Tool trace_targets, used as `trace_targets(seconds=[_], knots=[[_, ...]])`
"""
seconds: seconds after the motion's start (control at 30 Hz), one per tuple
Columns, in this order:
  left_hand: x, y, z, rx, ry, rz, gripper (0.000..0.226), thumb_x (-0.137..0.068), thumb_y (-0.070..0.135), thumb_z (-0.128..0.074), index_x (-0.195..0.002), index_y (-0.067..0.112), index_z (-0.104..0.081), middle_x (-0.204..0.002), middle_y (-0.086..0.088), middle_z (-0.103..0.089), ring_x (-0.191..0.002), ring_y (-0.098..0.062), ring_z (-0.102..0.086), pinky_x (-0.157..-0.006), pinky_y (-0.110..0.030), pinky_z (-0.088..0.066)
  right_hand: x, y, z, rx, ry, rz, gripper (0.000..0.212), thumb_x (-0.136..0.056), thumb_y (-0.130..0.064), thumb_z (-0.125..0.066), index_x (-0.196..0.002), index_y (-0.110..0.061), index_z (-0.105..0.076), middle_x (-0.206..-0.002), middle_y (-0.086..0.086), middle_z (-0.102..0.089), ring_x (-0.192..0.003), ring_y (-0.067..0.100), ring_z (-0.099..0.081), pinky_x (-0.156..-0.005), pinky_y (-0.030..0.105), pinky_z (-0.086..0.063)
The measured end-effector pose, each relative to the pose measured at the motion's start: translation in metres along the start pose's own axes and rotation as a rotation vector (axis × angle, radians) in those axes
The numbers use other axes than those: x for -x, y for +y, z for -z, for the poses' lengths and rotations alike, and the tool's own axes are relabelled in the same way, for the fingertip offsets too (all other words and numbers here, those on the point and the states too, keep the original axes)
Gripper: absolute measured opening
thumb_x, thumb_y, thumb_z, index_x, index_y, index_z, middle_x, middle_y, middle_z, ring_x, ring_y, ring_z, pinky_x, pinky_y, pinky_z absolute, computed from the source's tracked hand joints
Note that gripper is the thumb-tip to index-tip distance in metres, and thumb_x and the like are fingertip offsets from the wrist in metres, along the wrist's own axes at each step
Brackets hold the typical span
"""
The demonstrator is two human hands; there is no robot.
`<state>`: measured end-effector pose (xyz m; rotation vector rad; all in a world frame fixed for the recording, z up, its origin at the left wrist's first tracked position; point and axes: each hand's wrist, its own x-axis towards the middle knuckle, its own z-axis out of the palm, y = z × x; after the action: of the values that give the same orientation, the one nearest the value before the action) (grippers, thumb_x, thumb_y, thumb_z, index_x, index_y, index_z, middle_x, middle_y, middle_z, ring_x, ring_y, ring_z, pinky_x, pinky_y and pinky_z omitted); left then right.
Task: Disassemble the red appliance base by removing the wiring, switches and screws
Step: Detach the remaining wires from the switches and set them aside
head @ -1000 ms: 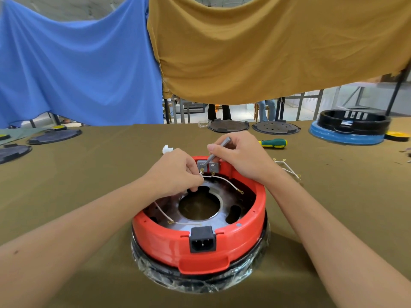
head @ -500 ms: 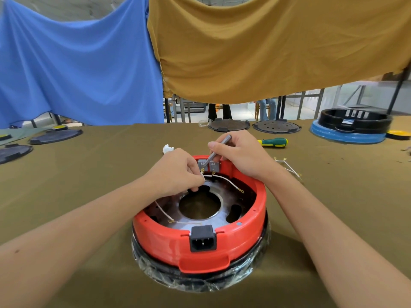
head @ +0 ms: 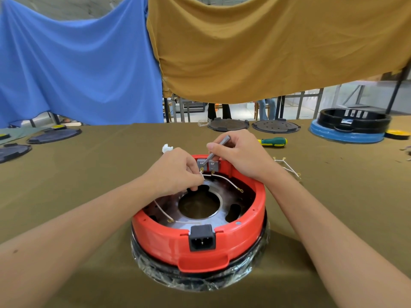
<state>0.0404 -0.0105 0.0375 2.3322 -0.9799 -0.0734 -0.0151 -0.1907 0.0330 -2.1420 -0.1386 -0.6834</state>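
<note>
The red base point(head: 169, 243) under the right hand point(head: 242, 160) is glossy smooth plastic; its inner plate point(head: 220, 221) looks like dull brushed metal. Crinkled clear film point(head: 200, 282) wraps its foot. The tabletop point(head: 100, 165) around the hand wears matt olive cloth.

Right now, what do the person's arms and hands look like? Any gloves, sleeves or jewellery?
Both arms are bare as far up as the picture shows, with no sleeve in sight. The left hand and the right hand wear no gloves. No watch, bracelet or ring shows on either. The left forearm bears a small dark spot near the picture's edge.
</note>
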Motion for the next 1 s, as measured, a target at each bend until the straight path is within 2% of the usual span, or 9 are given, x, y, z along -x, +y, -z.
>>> trace_targets(seconds=[0.07,0.17,0.27,0.37,0.53,0.7,0.87,1.0], knots=[[-0.0004,-0.0002,-0.0004,0.006,-0.001,0.001,0.014,-0.079,0.012,-0.065,-0.067,0.014,-0.071,-0.057,0.007,-0.07,-0.048,-0.002,-0.059,-0.049,-0.013,-0.046,0.0002,-0.0014,0.0003,-0.011,-0.006,-0.008,0.018,-0.093,-0.025,-0.068,-0.08,-0.013,-0.074,-0.07,-0.003,-0.074,-0.065,0.004,-0.069,-0.069,0.024,-0.052],[-0.0006,-0.0011,-0.0009,0.02,-0.006,0.003,0.014,-0.079,0.011,-0.064,-0.068,0.013,-0.071,-0.057,0.007,-0.07,-0.046,-0.001,-0.058,-0.047,-0.011,-0.043,-0.0001,-0.0021,-0.0002,0.015,-0.041,-0.023,0.021,-0.094,-0.026,-0.067,-0.081,-0.011,-0.073,-0.069,0.0,-0.074,-0.07,0.019,-0.072,-0.077,0.042,-0.057],[-0.0007,-0.0013,-0.001,0.02,-0.006,0.004,0.014,-0.079,0.01,-0.063,-0.068,0.013,-0.071,-0.056,0.006,-0.07,-0.044,-0.001,-0.057,-0.046,-0.01,-0.042,0.0003,-0.0032,0.0003,0.013,-0.034,-0.022,0.023,-0.094,-0.027,-0.066,-0.081,-0.009,-0.071,-0.07,0.0,-0.075,-0.07,0.02,-0.072,-0.081,0.048,-0.056],[-0.001,-0.0021,-0.0011,0.031,-0.004,0.006,0.014,-0.079,0.01,-0.064,-0.067,0.013,-0.071,-0.057,0.006,-0.07,-0.044,-0.002,-0.057,-0.045,-0.01,-0.041,0.0013,-0.0033,0.0001,-0.007,0.016,-0.015,0.024,-0.095,-0.025,-0.066,-0.079,-0.008,-0.071,-0.07,0.0,-0.075,-0.068,0.011,-0.071,-0.081,0.047,-0.057],[-0.0005,-0.0019,-0.0012,0.025,0.001,-0.005,0.014,-0.08,0.011,-0.065,-0.067,0.014,-0.071,-0.057,0.007,-0.07,-0.045,0.001,-0.057,-0.046,-0.007,-0.039,0.002,-0.0046,0.0002,0.041,0.061,0.0,0.025,-0.095,-0.025,-0.064,-0.076,-0.01,-0.07,-0.068,-0.001,-0.073,-0.069,0.015,-0.07,-0.08,0.047,-0.056],[-0.0002,-0.0013,-0.001,0.031,0.007,-0.007,0.014,-0.08,0.011,-0.065,-0.068,0.014,-0.071,-0.057,0.007,-0.07,-0.044,0.002,-0.056,-0.045,-0.007,-0.038,0.0027,-0.005,0.0004,0.072,0.011,-0.013,0.026,-0.095,-0.025,-0.064,-0.077,-0.007,-0.07,-0.064,-0.004,-0.072,-0.065,0.008,-0.069,-0.078,0.039,-0.056],[0.0003,-0.0006,0.0002,0.089,-0.065,0.021,0.01,-0.079,0.01,-0.065,-0.07,0.012,-0.071,-0.059,0.002,-0.071,-0.041,-0.004,-0.054,-0.047,-0.014,-0.043,0.0026,-0.005,0.0017,-0.051,0.033,-0.03,0.029,-0.097,-0.021,-0.061,-0.08,0.001,-0.067,-0.069,0.005,-0.073,-0.067,0.016,-0.071,-0.078,0.04,-0.057],[0.0021,-0.0003,0.0007,0.078,-0.151,0.026,0.01,-0.075,0.013,-0.065,-0.065,0.014,-0.07,-0.058,0.0,-0.07,-0.042,-0.009,-0.049,-0.044,-0.018,-0.042,0.0033,-0.0055,0.0016,-0.143,0.083,-0.056,0.03,-0.098,-0.02,-0.061,-0.084,0.006,-0.067,-0.069,0.007,-0.07,-0.062,0.008,-0.065,-0.07,0.03,-0.053]])
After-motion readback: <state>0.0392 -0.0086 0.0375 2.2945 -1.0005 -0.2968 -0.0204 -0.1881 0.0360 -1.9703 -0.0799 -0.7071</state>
